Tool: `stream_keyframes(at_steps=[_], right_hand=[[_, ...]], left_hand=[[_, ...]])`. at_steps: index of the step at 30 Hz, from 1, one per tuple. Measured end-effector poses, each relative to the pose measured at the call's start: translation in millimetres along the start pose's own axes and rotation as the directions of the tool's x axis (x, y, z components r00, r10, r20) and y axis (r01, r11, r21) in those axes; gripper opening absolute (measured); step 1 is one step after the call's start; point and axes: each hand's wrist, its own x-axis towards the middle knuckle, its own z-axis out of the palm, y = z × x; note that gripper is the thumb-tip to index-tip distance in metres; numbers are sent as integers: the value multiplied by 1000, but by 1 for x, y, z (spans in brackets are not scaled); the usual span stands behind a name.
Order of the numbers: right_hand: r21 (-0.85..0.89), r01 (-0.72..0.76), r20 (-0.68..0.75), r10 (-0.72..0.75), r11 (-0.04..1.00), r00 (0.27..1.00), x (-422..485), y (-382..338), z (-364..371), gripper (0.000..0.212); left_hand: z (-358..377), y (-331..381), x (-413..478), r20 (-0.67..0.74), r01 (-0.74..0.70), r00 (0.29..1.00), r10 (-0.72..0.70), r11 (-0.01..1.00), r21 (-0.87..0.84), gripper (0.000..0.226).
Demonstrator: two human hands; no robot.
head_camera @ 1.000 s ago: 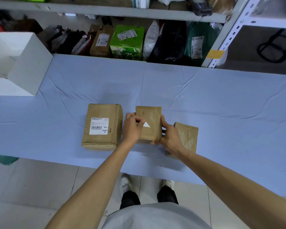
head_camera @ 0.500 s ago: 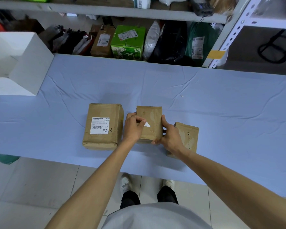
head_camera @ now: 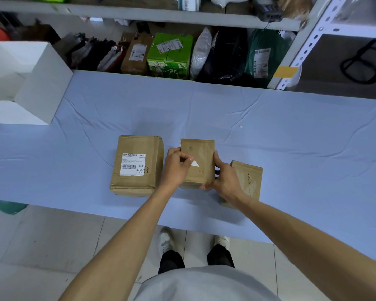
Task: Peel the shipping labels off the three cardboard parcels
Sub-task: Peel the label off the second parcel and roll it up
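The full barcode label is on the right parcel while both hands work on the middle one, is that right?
Not quite. The head view shows the barcode label on the left parcel; the right parcel bears no white label on top. The left hand pinches a white scrap on the middle parcel, which the right hand grips.

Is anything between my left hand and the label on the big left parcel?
Nothing visible. The label lies uncovered on top of the left parcel, just beside the left hand, which grips the middle parcel.
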Motion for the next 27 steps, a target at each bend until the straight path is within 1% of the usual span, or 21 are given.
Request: stream_keyframes(at_steps=[9, 27], right_hand=[[-23, 2, 1, -2, 1000, 1000, 1, 1, 0, 124], [-63, 11, -3, -12, 998, 1000, 4, 4, 0, 123]], left_hand=[[0, 2, -1, 23, 5, 1000, -5, 1000, -3, 6], [-1, 4, -1, 59, 5, 998, -4, 1000, -14, 7]])
